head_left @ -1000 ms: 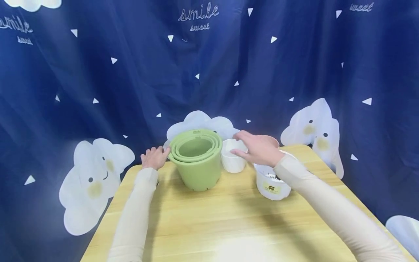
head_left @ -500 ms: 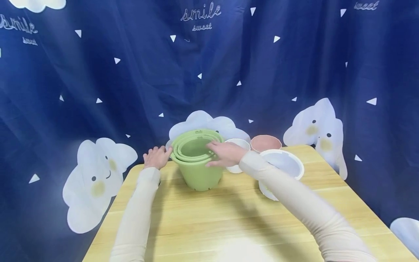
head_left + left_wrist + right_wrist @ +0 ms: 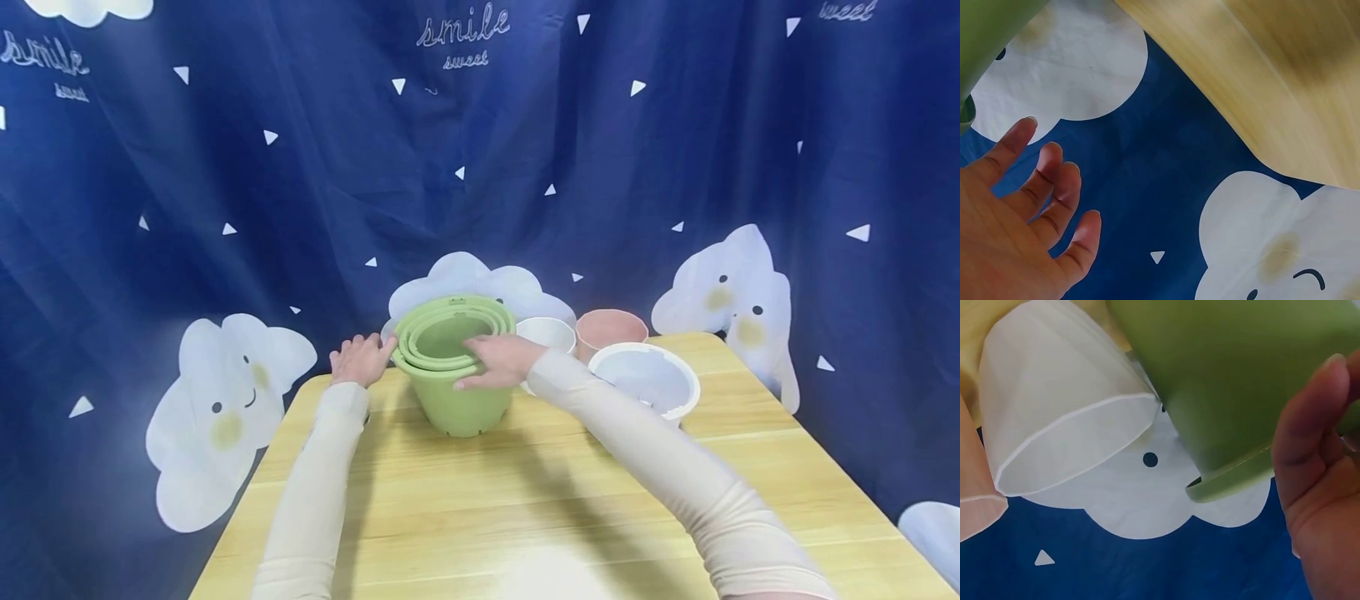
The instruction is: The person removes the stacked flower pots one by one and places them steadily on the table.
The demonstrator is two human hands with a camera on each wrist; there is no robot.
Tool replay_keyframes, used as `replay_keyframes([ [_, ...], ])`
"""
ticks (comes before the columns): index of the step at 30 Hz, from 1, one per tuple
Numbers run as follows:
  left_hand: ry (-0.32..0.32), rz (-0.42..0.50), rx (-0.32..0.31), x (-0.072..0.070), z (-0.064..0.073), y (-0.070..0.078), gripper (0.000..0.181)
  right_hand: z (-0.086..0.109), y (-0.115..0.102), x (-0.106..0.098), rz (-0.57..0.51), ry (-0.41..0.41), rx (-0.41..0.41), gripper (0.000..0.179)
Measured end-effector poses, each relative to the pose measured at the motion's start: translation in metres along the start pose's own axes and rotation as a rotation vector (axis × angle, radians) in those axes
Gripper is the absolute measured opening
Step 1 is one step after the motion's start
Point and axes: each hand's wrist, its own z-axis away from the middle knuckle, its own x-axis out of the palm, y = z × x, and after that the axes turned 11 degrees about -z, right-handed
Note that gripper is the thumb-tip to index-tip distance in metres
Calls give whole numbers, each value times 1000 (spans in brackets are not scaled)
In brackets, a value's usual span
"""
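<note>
Several green flower pots [image 3: 457, 404] stand nested upright near the table's back edge. At their left rim is my left hand [image 3: 358, 361], its thumb side touching the outer pot. The left wrist view shows that hand's fingers [image 3: 1063, 206] spread and loosely bent, holding nothing; the thumb is out of sight. My right hand [image 3: 498, 360] straddles the right front rims: fingers dip into the innermost green pot [image 3: 446, 335], thumb outside. In the right wrist view the thumb [image 3: 1310, 425] lies before the green wall, and the other fingers are mostly hidden.
Right of the green pots stand a white pot [image 3: 546, 332], a pink pot [image 3: 611, 327] and a larger white pot [image 3: 678, 404], the last partly behind the right sleeve. A wooden table [image 3: 465, 500] carries everything. A blue curtain [image 3: 337, 167] hangs close behind.
My right hand has moved left from above the small white pot to the green pots' rim, its fingers now inside. The left hand stays at the left rim. The pots have not moved noticeably.
</note>
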Motion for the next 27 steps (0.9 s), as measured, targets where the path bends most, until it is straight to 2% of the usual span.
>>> replay_keyframes([
  [4,-4,4,-2,1,-1,-2,74,-2,-2,-1,-1,-6,26,89],
  [12,3,5,2,-3,0,1,74,-1,-3,-3,-11,13,19,60],
  [20,-12,5,-8,0,0,3,75,0,-3,1,-32,66,41,61],
  [23,-15,4,-5,0,0,3,75,1,-3,2,-39,106,51,57],
  [27,-9,0,-3,-1,1,3,74,2,-5,1,-31,213,15,41],
])
